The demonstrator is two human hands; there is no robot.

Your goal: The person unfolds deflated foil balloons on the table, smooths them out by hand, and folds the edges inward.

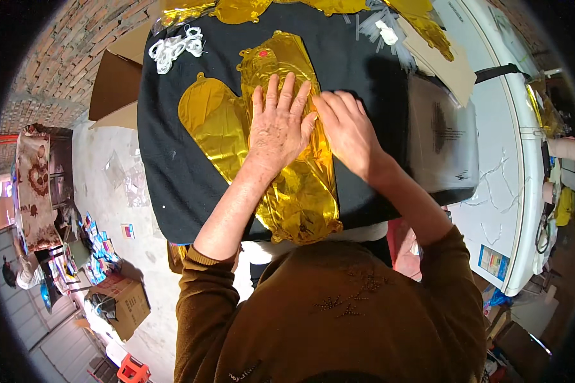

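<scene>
A deflated gold foil balloon (pixel 291 185) lies lengthwise on a black cloth (pixel 370 153), with a small red spot near its far end. Flat on its upper part rests my left hand (pixel 280 124), fingers spread and pointing away from me. My right hand (pixel 348 127) lies along the balloon's right edge, fingers stretched and slightly bent; its thumb is hidden. Both hands appear to touch the foil without gripping it. A second flat gold foil balloon (pixel 214 121) slants out to the left, partly beneath the first balloon and my left forearm.
Bundled white cord (pixel 174 48) lies at the far left of the cloth. Clear thin straws (pixel 372 29) are heaped at the far right, beside a cardboard piece (pixel 437 67). More gold foil (pixel 239 9) lines the far edge. A clear plastic package (pixel 444 137) sits at the right.
</scene>
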